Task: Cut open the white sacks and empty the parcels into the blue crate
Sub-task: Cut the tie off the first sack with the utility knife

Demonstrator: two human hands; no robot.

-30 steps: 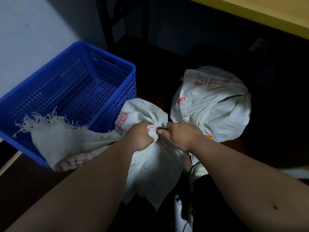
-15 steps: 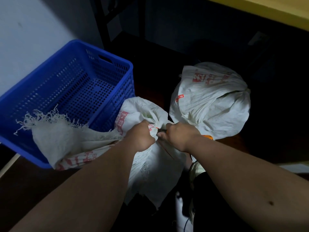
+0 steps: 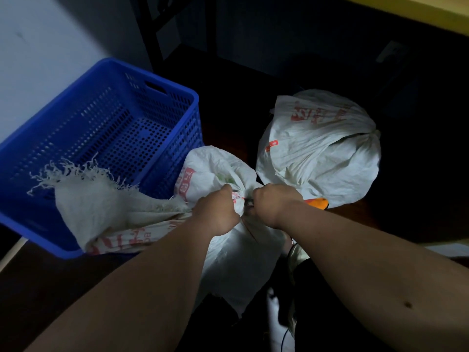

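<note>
One head-worn camera looks steeply down, close over both forearms, toward the floor.

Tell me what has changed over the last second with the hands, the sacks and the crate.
Hardly anything. The left hand keeps its grip on the bunched neck of the near sack, and the right hand still holds the orange-handled cutter at the tie; the hands shifted only slightly. The far sack stays tied, the blue crate stays without parcels, and the frayed sack still drapes its rim.
</note>
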